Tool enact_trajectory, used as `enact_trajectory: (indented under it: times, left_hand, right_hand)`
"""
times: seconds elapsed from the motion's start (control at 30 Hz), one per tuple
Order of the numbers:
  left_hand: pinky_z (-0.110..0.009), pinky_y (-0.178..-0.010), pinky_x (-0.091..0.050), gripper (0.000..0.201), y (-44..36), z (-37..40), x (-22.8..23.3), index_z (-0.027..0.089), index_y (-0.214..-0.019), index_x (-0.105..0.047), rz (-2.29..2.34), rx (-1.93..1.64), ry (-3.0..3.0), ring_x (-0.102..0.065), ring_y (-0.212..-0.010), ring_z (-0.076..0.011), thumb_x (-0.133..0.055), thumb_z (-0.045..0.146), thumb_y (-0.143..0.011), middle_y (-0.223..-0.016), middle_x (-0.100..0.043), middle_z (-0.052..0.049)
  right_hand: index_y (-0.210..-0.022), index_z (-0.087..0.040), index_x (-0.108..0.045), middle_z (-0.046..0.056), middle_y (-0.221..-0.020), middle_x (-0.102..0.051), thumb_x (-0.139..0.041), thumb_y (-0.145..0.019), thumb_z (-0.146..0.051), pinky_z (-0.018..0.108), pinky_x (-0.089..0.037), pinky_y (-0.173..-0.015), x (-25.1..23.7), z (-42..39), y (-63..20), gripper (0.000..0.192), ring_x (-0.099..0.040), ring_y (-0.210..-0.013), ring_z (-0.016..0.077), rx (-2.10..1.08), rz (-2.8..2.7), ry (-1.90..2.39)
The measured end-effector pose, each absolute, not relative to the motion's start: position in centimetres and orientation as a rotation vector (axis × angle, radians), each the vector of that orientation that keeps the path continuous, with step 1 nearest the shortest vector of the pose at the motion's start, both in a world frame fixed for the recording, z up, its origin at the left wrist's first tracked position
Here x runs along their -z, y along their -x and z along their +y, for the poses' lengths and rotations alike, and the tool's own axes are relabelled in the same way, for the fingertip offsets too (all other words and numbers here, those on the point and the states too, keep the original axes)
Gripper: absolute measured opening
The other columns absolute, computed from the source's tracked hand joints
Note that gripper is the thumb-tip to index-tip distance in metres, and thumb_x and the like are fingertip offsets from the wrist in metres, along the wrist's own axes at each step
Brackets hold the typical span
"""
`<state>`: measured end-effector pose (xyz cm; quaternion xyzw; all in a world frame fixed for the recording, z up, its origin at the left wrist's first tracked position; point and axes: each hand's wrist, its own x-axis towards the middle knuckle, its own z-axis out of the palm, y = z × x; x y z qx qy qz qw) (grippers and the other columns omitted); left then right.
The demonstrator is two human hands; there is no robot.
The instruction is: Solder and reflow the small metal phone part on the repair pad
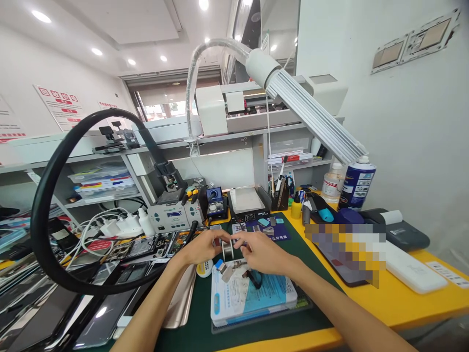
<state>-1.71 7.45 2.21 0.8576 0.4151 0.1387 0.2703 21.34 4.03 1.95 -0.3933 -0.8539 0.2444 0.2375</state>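
Over green mat (201, 298), fingers (241, 236), spool (227, 252) between them

fingers (240, 236) partly hide the spool (227, 252), and pixelation (362, 249) blurs part of the dark slab (342, 271).

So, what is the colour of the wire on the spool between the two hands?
The wire is silvery grey; the head view shows it.

- Left forearm (157, 298) slants up and inward; left hand (205, 246) is back-up, fingers bent.
- Right forearm (337, 303) angles in opposite (both bare); right hand (260, 252) is half-curled, index finger (242, 236) extended near the left fingertips.
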Motion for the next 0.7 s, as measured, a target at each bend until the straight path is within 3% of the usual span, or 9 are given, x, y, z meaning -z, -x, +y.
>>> enact_trajectory:
  times: [0.17, 0.33, 0.53, 0.7]
  left_hand:
    - [-0.045, -0.093, -0.056, 0.031, 2.1, 7.3, -2.0, 0.017, -0.122, -0.063, 1.072, -0.406, -2.271, -0.066, -0.104, -0.0218, -0.062, 0.036, -0.098, -0.121, -0.067, -0.009]
    - [-0.047, -0.095, -0.055, 0.034, 2.9, 7.3, -1.8, 0.017, -0.126, -0.061, 1.096, -0.430, -2.243, -0.065, -0.107, -0.0232, -0.063, 0.036, -0.097, -0.123, -0.066, -0.010]
    - [-0.043, -0.089, -0.057, 0.034, 3.6, 7.3, -1.4, 0.017, -0.126, -0.061, 1.158, -0.438, -2.215, -0.066, -0.100, -0.0214, -0.063, 0.036, -0.097, -0.121, -0.066, -0.009]
    - [-0.043, -0.090, -0.057, 0.034, 3.9, 7.2, -1.1, 0.018, -0.126, -0.061, 1.185, -0.455, -2.201, -0.066, -0.100, -0.0213, -0.062, 0.036, -0.097, -0.120, -0.066, -0.009]
  right_hand:
    - [-0.136, -0.017, -0.063, 0.012, -0.110, -0.076, -0.048, -0.093, -0.013, 0.025, -0.037, -0.053, -1.8, 3.9, -21.2, 0.045, -0.058, -0.057, 0.0141, -0.654, -2.347, 1.082]
    - [-0.131, -0.019, -0.067, 0.012, -0.108, -0.076, -0.050, -0.093, -0.013, 0.026, -0.042, -0.060, -1.7, 3.9, -21.0, 0.042, -0.066, -0.073, 0.0196, -0.606, -2.333, 1.087]
    - [-0.124, -0.019, -0.069, 0.007, -0.085, -0.074, -0.048, -0.094, -0.013, 0.024, -0.029, -0.047, -1.4, 4.0, -20.8, 0.037, -0.053, -0.052, 0.0146, -0.608, -2.359, 1.097]
    - [-0.129, -0.016, -0.067, 0.011, -0.093, -0.076, -0.050, -0.095, -0.014, 0.024, -0.036, -0.053, -1.7, 3.8, -20.8, 0.038, -0.057, -0.057, 0.0150, -0.580, -2.358, 1.111]
